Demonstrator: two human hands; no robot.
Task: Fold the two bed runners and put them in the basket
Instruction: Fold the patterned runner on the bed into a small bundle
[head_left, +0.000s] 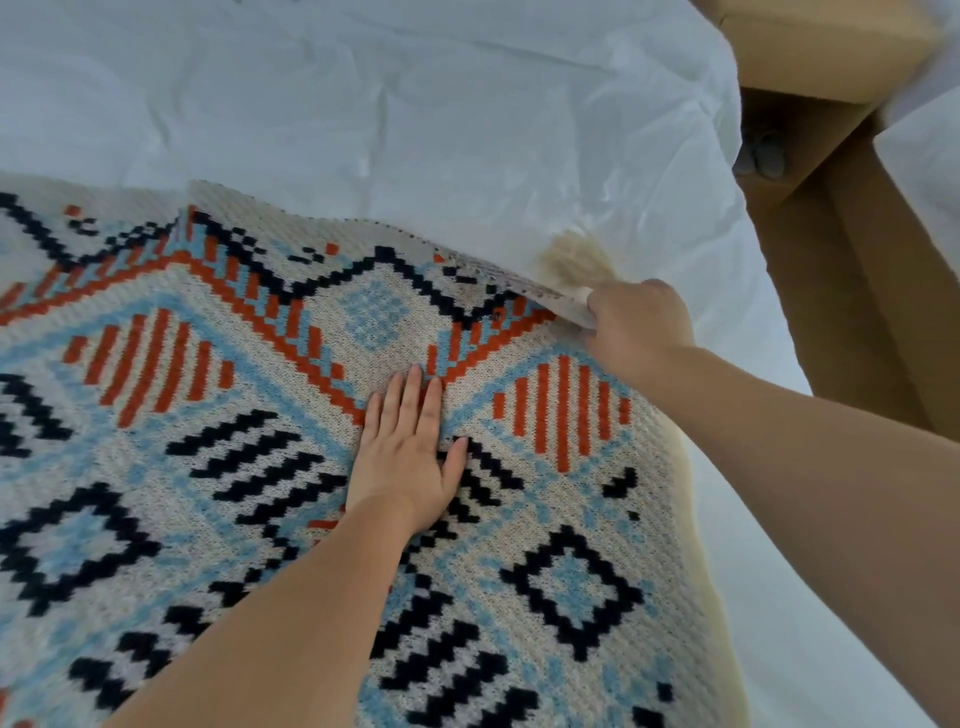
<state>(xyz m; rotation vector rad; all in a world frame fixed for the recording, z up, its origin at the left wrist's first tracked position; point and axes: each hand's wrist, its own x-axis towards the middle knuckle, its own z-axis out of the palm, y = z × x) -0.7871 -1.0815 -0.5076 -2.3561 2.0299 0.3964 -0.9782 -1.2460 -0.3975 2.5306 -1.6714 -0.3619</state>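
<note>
In the head view, the bed runner (208, 467) lies spread on the white sheet (415, 104) of the bed and fills the lower left part of the picture. The left hand (410, 462) rests flat on it with straight fingers, pressing near the middle of the pattern. The right hand (641, 325) grasps the far right corner, just beside the beige tassel (574, 260), and holds this corner a little off the sheet.

The runner looks like a thick knit: soft, limp, not slippery, probably with some weight. I judge it is best taken at the corners and along the edge.

Its right edge runs near the side of the bed, and brown furniture (831, 52) stands beyond. The wide sheet behind the runner gives room for folding. The basket is not in view.
</note>
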